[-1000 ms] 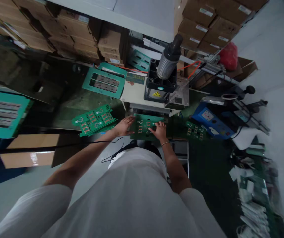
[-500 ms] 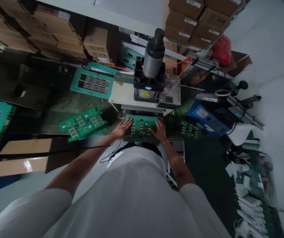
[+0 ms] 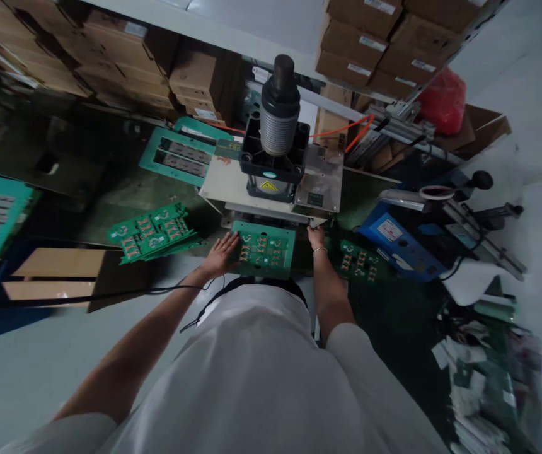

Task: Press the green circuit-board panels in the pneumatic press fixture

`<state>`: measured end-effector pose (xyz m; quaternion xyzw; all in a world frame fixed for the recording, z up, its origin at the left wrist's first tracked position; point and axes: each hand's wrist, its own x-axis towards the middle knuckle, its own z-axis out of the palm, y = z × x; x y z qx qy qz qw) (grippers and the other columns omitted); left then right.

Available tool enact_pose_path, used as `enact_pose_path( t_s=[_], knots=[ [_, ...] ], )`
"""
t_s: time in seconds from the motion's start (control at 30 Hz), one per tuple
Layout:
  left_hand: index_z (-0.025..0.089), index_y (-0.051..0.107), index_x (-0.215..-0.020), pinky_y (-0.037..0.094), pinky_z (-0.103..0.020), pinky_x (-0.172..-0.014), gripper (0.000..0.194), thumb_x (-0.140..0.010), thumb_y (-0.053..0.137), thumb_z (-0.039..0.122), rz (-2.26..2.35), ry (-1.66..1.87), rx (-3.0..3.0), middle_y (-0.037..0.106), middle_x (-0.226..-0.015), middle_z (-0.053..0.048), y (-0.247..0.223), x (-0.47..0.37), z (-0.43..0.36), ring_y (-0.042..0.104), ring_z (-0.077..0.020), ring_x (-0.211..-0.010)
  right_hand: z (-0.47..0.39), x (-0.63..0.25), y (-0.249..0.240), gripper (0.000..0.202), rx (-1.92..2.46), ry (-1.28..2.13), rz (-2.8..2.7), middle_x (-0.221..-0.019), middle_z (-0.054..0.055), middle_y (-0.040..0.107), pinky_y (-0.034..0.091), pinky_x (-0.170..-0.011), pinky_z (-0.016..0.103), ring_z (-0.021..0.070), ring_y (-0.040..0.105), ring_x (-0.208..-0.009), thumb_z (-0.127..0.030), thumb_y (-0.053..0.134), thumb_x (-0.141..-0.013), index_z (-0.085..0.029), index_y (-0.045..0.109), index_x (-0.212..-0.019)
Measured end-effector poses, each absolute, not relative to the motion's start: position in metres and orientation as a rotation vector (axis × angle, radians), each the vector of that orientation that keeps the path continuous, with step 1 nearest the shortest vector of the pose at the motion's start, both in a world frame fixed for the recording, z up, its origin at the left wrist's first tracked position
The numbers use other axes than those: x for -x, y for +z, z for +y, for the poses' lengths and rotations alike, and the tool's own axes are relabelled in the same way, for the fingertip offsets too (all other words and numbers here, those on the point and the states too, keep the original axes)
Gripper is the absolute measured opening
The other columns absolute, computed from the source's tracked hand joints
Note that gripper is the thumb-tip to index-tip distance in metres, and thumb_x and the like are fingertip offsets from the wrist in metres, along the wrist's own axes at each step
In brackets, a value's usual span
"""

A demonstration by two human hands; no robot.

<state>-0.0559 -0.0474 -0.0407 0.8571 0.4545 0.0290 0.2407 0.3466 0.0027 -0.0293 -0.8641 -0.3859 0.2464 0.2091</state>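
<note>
A green fixture plate (image 3: pixel 287 260) lies in front of the press (image 3: pixel 276 135), carrying a green circuit board (image 3: pixel 262 251) with copper-coloured patches. My left hand (image 3: pixel 222 253) rests at the plate's left edge, fingers stretched out and the tips touching it. To the right of the plate, apart from it, my right hand (image 3: pixel 316 237) is by the press's front right corner. Its fingers are small and dim, so their grip is unclear. A stack of similar circuit boards (image 3: pixel 150 233) lies to the left, and another circuit board (image 3: pixel 360 258) lies right of my right hand.
Green frames with slots (image 3: pixel 176 154) lie behind the board stack. A blue device (image 3: pixel 394 239) stands at the right. Cardboard boxes (image 3: pixel 195 79) fill the back, and an open carton (image 3: pixel 58 271) is at lower left. A black cable (image 3: pixel 110 295) crosses near my left forearm.
My right hand has left the plate's right side and moved right, to the press's front corner. My left hand stays at the plate's left edge. The camera view has shifted slightly.
</note>
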Motion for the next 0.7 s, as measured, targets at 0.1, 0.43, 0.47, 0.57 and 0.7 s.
enact_pose_path(
  t_s=[0.1, 0.43, 0.47, 0.57, 0.7],
  knots=[
    [0.015, 0.037, -0.162, 0.028, -0.055, -0.128, 0.078, -0.095, 0.058, 0.048, 1.245, 0.173, -2.355, 0.032, -0.171, -0.022, -0.034, 0.055, -0.05, 0.025, -0.0375, -0.162, -0.005, -0.346, -0.019, 0.025, 2.432, 0.66, -1.094, -0.11, 0.014, 0.078, 0.054, -0.091, 0.03, 0.024, 0.072, -0.105, -0.023, 0.07, -0.082, -0.015, 0.073, -0.105],
    [0.023, 0.045, -0.148, 0.046, -0.06, -0.114, 0.062, -0.095, 0.06, 0.051, 1.226, 0.577, -2.355, 0.05, -0.152, -0.022, -0.016, 0.041, -0.076, 0.051, -0.0417, -0.141, -0.134, -0.418, 0.074, 0.036, 2.814, 0.033, -0.964, -0.113, 0.02, 0.072, 0.049, -0.096, 0.043, 0.0328, 0.064, -0.111, -0.039, 0.059, -0.097, -0.011, 0.075, -0.113],
    [0.023, 0.046, -0.147, 0.047, -0.06, -0.113, 0.06, -0.095, 0.06, 0.051, 1.218, 0.585, -2.355, 0.051, -0.151, -0.022, -0.014, 0.038, -0.076, 0.052, -0.0413, -0.14, -0.145, -0.426, 0.08, 0.036, 2.896, -0.003, -0.864, -0.115, 0.021, 0.072, 0.049, -0.096, 0.045, 0.0348, 0.064, -0.113, -0.04, 0.062, -0.095, -0.011, 0.076, -0.112],
    [0.025, 0.046, -0.147, 0.048, -0.059, -0.113, 0.056, -0.096, 0.059, 0.047, 1.198, 0.594, -2.349, 0.052, -0.149, -0.02, -0.008, 0.028, -0.075, 0.053, -0.0399, -0.138, -0.162, -0.44, 0.086, 0.039, 3.03, -0.007, -0.728, -0.116, 0.024, 0.07, 0.049, -0.095, 0.05, 0.0383, 0.064, -0.115, -0.045, 0.068, -0.091, -0.011, 0.077, -0.109],
    [0.027, 0.046, -0.148, 0.048, -0.057, -0.114, 0.055, -0.097, 0.058, 0.044, 1.182, 0.594, -2.355, 0.051, -0.15, -0.019, -0.003, 0.022, -0.073, 0.053, -0.0382, -0.137, -0.161, -0.443, 0.082, 0.04, 3.033, 0.071, -0.774, -0.11, 0.025, 0.072, 0.049, -0.095, 0.053, 0.0394, 0.066, -0.111, -0.049, 0.069, -0.09, -0.012, 0.079, -0.1]
  ],
)
